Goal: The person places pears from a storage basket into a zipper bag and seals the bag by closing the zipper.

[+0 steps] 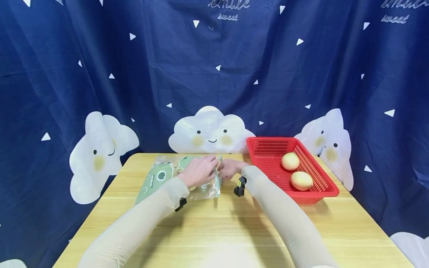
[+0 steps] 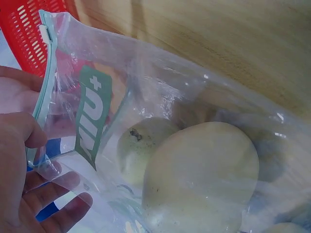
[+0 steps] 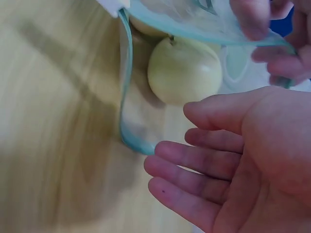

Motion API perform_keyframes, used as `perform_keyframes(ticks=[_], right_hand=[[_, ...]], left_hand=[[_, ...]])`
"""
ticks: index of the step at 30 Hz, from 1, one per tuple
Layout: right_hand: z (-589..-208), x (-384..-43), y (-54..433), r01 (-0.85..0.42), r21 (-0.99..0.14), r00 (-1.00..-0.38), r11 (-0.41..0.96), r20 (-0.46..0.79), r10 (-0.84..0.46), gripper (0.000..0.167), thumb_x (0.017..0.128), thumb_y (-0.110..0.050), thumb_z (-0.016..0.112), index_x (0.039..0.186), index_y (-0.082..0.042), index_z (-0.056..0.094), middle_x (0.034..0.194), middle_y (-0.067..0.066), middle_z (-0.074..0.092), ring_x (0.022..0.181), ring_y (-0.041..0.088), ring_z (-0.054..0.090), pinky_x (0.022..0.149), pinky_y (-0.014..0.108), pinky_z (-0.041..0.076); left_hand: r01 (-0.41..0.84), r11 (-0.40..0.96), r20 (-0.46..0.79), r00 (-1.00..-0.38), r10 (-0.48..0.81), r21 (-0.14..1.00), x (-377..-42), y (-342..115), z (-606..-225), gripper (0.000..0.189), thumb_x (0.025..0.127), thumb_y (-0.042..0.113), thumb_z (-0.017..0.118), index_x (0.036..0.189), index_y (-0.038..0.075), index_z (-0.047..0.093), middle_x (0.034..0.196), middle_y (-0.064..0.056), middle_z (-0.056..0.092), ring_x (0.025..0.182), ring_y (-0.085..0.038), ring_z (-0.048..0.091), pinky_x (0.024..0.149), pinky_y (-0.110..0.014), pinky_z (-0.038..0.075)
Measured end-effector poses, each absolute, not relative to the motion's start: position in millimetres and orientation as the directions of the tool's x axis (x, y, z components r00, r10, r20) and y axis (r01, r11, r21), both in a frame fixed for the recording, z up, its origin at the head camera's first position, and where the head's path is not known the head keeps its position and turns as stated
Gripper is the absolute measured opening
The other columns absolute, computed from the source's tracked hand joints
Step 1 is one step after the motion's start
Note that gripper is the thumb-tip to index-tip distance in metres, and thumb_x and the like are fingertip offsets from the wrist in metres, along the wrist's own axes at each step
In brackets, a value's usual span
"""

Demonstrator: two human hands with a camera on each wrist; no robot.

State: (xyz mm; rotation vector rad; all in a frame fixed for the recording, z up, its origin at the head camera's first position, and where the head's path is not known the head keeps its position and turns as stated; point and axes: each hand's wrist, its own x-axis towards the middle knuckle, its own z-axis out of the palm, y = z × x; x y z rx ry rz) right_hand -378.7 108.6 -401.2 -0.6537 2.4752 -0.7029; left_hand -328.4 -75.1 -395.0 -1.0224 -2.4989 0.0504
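Note:
A clear zip bag (image 1: 157,178) with a green cartoon print lies on the table, its mouth towards the right. By its teal-edged opening, my left hand (image 1: 198,172) pinches the bag between thumb and fingers. In the left wrist view, pale yellow-green, smooth round fruits (image 2: 201,170) show through the plastic. My right hand (image 1: 232,168) is at the bag's mouth with relaxed fingers and nothing in the palm. The right wrist view shows its fingertips close to the teal rim, below a pale fruit (image 3: 184,70) with a short stem; whether they touch the rim I cannot tell.
A red plastic basket (image 1: 326,192) stands at the right of the wooden table (image 1: 207,230), holding two pale yellow fruits (image 1: 302,181). A blue curtain (image 1: 214,85) with cloud prints hangs behind the table's back edge. A white slider (image 2: 45,34) sits on the bag's zip.

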Motion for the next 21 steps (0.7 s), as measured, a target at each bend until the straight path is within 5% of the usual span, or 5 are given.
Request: perform_keyframes(ticks=[13,21], right_hand=[[-336.9,-376.7,163.4,-0.375,-0.460,-0.760,0.805,-0.344,-0.551,0.046,0.100,-0.022,0.058,0.138,0.003,0.056,0.126,0.016,0.068,0.099,0.024,0.072,0.088,0.034,0.058],[-320.2,-381.2,201.5,-0.414,-0.484,-0.802,0.771,-0.206,-0.560,0.041,0.100,-0.018,0.057,0.135,0.003,0.059,0.122,0.016,0.070,0.098,0.019,0.072,0.091,0.039,0.057]], left_hand=[[0.644,0.738,0.329,-0.666,0.670,-0.199,-330.1,-74.3,-393.3,0.009,0.089,0.020,0.061,0.097,0.015,0.057,0.091,0.003,0.052,0.067,-0.012,0.049,0.049,-0.027,0.039],[0.652,0.730,0.337,-0.654,0.678,-0.204,-327.9,-73.4,-393.8,0.009,0.089,0.019,0.061,0.096,0.015,0.058,0.091,0.003,0.053,0.068,-0.011,0.049,0.050,-0.026,0.040]])
